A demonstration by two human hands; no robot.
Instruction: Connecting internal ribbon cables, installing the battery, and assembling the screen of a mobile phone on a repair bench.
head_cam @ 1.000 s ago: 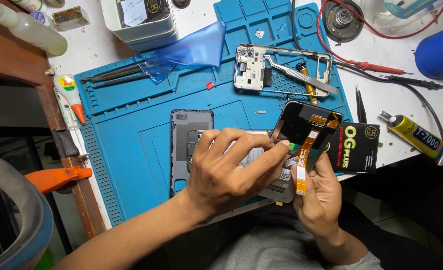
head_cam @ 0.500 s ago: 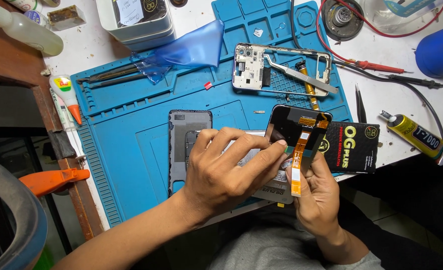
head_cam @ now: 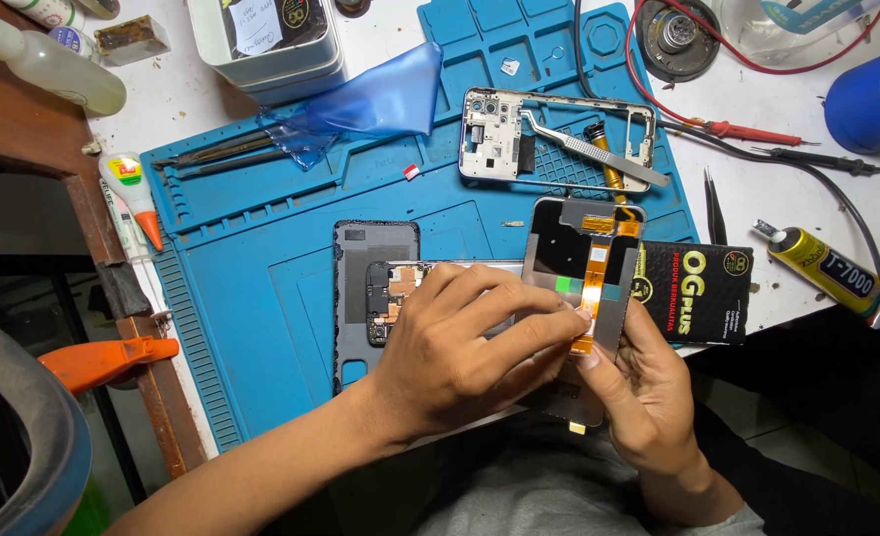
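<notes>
My right hand (head_cam: 648, 392) grips a phone screen panel (head_cam: 579, 268) from below, back side up, with an orange flex cable (head_cam: 604, 283) running down it. My left hand (head_cam: 465, 352) lies across an opened phone body (head_cam: 385, 293) with its circuit board showing, and its fingertips pinch the lower end of the flex cable on the panel. The phone body rests on a blue repair mat (head_cam: 261, 288). The near part of the phone body is hidden under my left hand.
A bare phone frame (head_cam: 489, 134) with metal tweezers (head_cam: 599, 159) across it lies farther back on the mat. Blue film (head_cam: 370, 99), a black box (head_cam: 703, 293), a glue tube (head_cam: 822, 273), black tweezers (head_cam: 715, 208), probe leads (head_cam: 757, 134) and a small glue bottle (head_cam: 137, 199) surround it.
The screen panel has tilted more upright and shifted slightly left. My left fingers have slid along the flex cable toward its lower end.
</notes>
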